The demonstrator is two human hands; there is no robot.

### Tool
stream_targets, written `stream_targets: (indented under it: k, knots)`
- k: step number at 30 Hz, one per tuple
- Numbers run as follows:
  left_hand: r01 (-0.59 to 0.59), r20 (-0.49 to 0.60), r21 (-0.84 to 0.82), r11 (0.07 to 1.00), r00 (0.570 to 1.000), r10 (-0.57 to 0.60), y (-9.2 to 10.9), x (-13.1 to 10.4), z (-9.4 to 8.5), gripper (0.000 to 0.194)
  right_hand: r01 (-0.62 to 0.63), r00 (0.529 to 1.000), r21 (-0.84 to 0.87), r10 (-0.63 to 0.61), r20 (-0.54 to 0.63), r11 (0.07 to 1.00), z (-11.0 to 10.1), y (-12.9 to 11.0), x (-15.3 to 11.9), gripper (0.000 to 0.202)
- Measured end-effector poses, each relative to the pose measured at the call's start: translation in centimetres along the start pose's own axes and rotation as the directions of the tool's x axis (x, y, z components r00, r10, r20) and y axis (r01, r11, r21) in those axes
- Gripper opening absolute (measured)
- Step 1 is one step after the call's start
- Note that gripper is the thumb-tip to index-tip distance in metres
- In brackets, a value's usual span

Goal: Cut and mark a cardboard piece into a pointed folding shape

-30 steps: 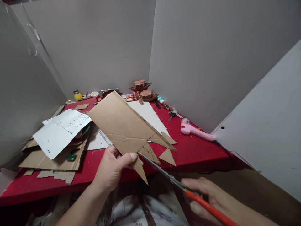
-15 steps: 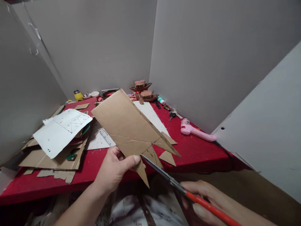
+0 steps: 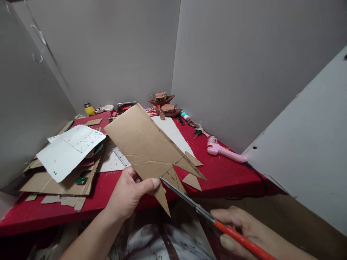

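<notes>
My left hand [image 3: 135, 193] grips the lower edge of a brown cardboard piece [image 3: 141, 139], its thumb flat on the face. The piece slants up over the table, with pointed flaps and pencil lines along its lower right end. My right hand [image 3: 238, 231] is closed around the orange handles of long scissors [image 3: 199, 209]. The scissor blades reach the cardboard just right of my left thumb, at the base of a pointed flap. How far apart the blades are is hard to see. A cut-off cardboard triangle [image 3: 192, 181] lies on the table edge.
On the red-covered table [image 3: 227, 178], a drawn paper sheet [image 3: 72, 151] lies on stacked cardboard [image 3: 56, 182] at left. A ruler [image 3: 121, 157] is partly behind the cardboard. Model boats [image 3: 168, 109] and a yellow bottle [image 3: 88, 109] stand at the back, a pink glue gun [image 3: 225, 151] at right.
The view has shifted very slightly. Both hands, the cardboard and the scissors keep almost the same pose, with the blade tips still beside my left thumb.
</notes>
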State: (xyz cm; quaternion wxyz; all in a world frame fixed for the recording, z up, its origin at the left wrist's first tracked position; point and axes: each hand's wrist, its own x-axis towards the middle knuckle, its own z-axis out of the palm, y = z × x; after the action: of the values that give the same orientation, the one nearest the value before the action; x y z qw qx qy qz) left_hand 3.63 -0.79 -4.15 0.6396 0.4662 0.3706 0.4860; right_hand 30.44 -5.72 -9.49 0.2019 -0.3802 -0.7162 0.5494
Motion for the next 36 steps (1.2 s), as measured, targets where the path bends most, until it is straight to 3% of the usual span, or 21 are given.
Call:
stream_targets:
  k: [17,24,36]
  knots:
    - [-0.015,-0.012,0.015,1.0,1.0,0.015,-0.3,0.0,0.0,0.027,0.007,0.997,0.031,-0.009,0.079,0.999,-0.3,-1.3,-0.3,0.058]
    - [-0.035,0.006,0.022,0.999,0.999,0.035,-0.3,-0.1,-0.1,0.024,0.011,1.0,-0.01,-0.011,0.016,1.0,-0.2,-0.8,-0.8,0.057]
    - [-0.055,0.016,-0.01,0.998,0.998,0.056,-0.2,-0.1,-0.3,0.023,-0.022,1.0,0.062,0.021,0.02,0.998,0.4,-0.6,-0.5,0.059]
